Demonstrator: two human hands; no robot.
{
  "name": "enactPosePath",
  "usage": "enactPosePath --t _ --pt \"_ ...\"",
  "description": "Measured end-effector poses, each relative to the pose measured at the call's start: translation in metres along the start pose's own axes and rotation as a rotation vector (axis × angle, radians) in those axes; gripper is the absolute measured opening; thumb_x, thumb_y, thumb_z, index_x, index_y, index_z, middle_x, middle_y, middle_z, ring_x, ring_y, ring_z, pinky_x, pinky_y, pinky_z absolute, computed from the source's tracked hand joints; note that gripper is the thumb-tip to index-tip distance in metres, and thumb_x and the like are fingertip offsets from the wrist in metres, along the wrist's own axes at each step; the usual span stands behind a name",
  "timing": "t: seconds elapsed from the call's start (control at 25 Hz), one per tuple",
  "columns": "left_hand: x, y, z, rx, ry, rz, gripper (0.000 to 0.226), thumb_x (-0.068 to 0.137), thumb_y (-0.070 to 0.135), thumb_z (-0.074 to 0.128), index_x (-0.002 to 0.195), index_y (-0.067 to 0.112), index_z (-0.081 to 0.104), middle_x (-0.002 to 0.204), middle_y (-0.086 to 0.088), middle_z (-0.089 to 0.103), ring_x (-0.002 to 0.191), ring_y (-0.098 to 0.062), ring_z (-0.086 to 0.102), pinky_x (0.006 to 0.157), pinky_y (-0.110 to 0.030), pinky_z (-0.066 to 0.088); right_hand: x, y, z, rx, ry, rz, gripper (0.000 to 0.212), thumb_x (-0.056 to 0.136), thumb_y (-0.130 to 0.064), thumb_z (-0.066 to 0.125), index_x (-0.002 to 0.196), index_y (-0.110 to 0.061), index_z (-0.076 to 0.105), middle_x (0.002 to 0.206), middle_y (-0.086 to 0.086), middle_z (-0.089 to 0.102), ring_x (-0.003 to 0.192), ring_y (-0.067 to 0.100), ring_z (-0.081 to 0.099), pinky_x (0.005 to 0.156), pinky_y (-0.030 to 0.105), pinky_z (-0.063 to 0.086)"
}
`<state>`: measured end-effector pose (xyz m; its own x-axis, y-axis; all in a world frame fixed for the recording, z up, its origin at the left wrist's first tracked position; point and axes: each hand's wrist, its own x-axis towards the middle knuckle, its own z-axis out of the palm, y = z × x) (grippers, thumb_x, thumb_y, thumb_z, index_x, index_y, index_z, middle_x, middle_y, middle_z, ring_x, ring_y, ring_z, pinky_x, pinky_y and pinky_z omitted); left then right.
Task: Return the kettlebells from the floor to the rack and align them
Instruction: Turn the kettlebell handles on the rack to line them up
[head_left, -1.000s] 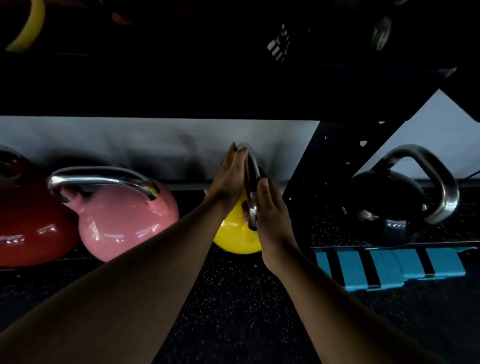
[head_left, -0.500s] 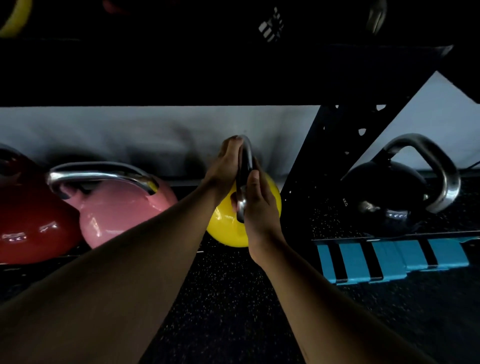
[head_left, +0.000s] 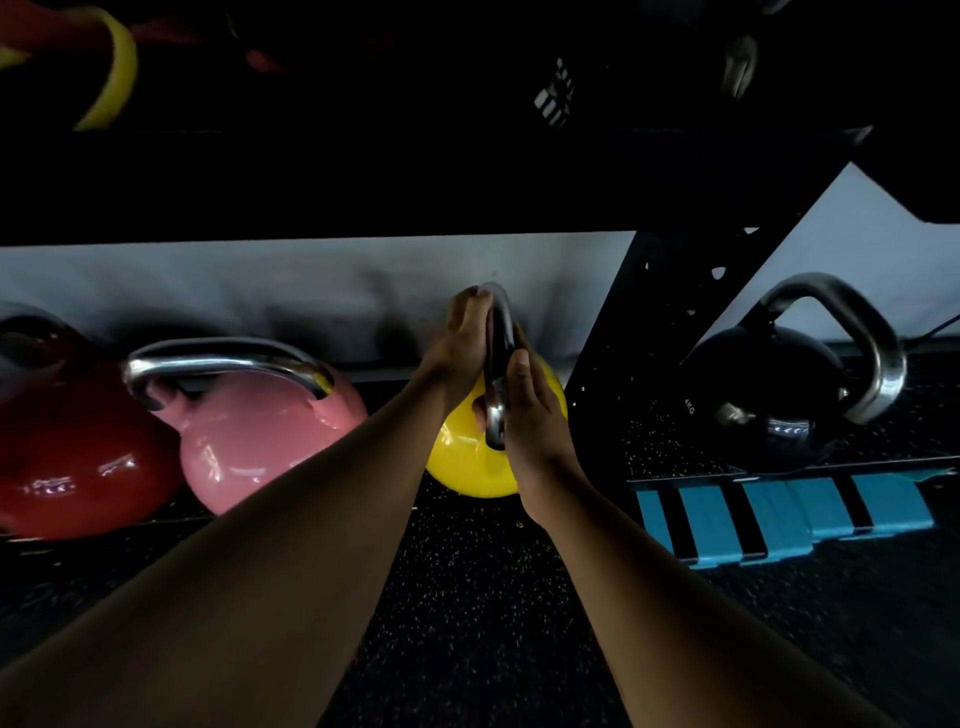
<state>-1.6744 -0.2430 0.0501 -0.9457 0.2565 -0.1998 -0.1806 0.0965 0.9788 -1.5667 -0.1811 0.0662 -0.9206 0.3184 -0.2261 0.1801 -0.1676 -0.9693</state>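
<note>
A yellow kettlebell (head_left: 467, 457) with a steel handle sits low under the dark rack shelf (head_left: 363, 197), its handle turned edge-on toward me. My left hand (head_left: 460, 348) presses against the handle's left side and my right hand (head_left: 530, 415) grips its right side. A pink kettlebell (head_left: 260, 436) stands just to the left, and a red kettlebell (head_left: 67, 457) sits beyond it at the left edge. A black kettlebell (head_left: 769, 400) stands to the right, past the rack's upright.
The rack's black perforated upright (head_left: 649, 322) rises right of the yellow kettlebell. A blue-and-black striped piece (head_left: 779, 514) lies on the speckled floor (head_left: 467, 597) at right. A pale wall (head_left: 260, 291) runs behind. Dim objects sit on the shelf above.
The yellow kettlebell stays between my hands in about the same place. My left fingers curled over the handle top half a second ago and now lie straighter along it.
</note>
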Motion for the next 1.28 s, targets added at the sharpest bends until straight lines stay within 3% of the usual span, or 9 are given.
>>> enactPosePath --t 0.12,0.28,0.36,0.44,0.6,0.84,1.0,1.16,1.28 --pt "0.002 0.01 -0.008 0.279 -0.034 0.064 0.046 0.103 0.037 0.028 0.134 0.009 0.048 0.139 -0.02 0.049 0.13 -0.027 0.044 0.102 -0.028 0.031 0.004 -0.013 -0.006 -0.21 -0.04 -0.011 0.04 0.106 -0.034 0.028 0.141 -0.029 0.047 0.107 0.007 0.069 0.064 0.005 0.066 0.055 0.013 0.048" --pt "-0.013 0.023 -0.045 0.921 -0.02 0.215 0.054 0.097 0.053 0.03 0.138 0.022 0.048 0.142 -0.009 0.052 0.131 -0.032 0.045 0.114 -0.052 0.022 0.021 -0.031 -0.025 -0.907 -0.132 -0.172 0.039 0.104 -0.032 0.027 0.137 -0.022 0.045 0.131 0.014 0.057 0.114 0.032 0.059 0.088 0.033 0.048" --pt "-0.033 0.031 -0.067 1.253 0.006 0.362 0.05 0.097 0.054 0.029 0.135 0.027 0.049 0.138 -0.007 0.056 0.127 -0.033 0.049 0.111 -0.059 0.014 0.023 -0.042 -0.037 -1.125 -0.081 -0.228 0.046 0.1 -0.041 0.035 0.144 -0.027 0.035 0.138 0.014 0.05 0.124 0.035 0.048 0.098 0.041 0.042" --pt "-0.054 0.042 -0.091 1.338 0.049 0.394 0.05 0.097 0.054 0.03 0.135 0.027 0.049 0.138 -0.006 0.056 0.127 -0.03 0.048 0.111 -0.059 0.011 0.019 -0.057 -0.04 -1.257 0.003 -0.339 0.052 0.096 -0.045 0.041 0.145 -0.029 0.033 0.136 0.015 0.048 0.125 0.036 0.042 0.1 0.044 0.038" --pt "-0.076 0.051 -0.151 1.387 0.137 0.334 0.057 0.096 0.056 0.031 0.142 0.024 0.041 0.145 -0.008 0.047 0.134 -0.029 0.039 0.114 -0.056 0.01 0.023 -0.075 0.001 -1.383 -0.047 -0.618 0.053 0.095 -0.04 0.046 0.145 -0.024 0.038 0.138 0.015 0.046 0.131 0.034 0.035 0.109 0.045 0.028" --pt "-0.096 0.032 -0.262 1.344 0.253 0.166 0.067 0.09 0.066 0.026 0.14 0.025 0.042 0.149 -0.011 0.039 0.136 -0.033 0.034 0.108 -0.053 0.027 0.01 -0.048 0.125 -1.402 -0.188 -0.651 0.061 0.094 -0.051 0.042 0.149 -0.026 0.032 0.146 0.012 0.039 0.139 0.031 0.028 0.114 0.047 0.022" --pt "-0.092 0.017 -0.295 1.022 0.21 0.071 0.088 0.074 0.076 0.024 0.138 0.02 0.047 0.145 -0.014 0.046 0.133 -0.036 0.038 0.109 -0.055 0.031 0.009 -0.029 0.177 -1.443 -0.262 -0.578 0.06 0.096 -0.057 0.031 0.149 -0.029 0.028 0.144 0.012 0.04 0.137 0.031 0.03 0.112 0.05 0.025" --pt "-0.088 -0.002 -0.298 0.806 0.134 0.01 0.068 0.088 0.065 0.035 0.142 0.024 0.04 0.149 -0.015 0.04 0.134 -0.038 0.037 0.111 -0.054 0.029 0.008 -0.016 0.196 -1.451 -0.271 -0.418 0.058 0.094 -0.063 0.027 0.142 -0.03 0.034 0.136 0.015 0.045 0.128 0.036 0.039 0.104 0.052 0.034" --pt "-0.098 -0.014 -0.274 0.75 0.156 -0.021 0.05 0.086 0.073 0.025 0.13 0.049 0.025 0.138 -0.017 0.037 0.114 -0.048 0.05 0.084 -0.056 0.05 0.006 -0.01 0.195 -1.295 -0.304 -0.376 0.051 0.095 -0.062 0.033 0.124 -0.021 0.042 0.115 0.019 0.056 0.107 0.035 0.055 0.083 0.042 0.047"
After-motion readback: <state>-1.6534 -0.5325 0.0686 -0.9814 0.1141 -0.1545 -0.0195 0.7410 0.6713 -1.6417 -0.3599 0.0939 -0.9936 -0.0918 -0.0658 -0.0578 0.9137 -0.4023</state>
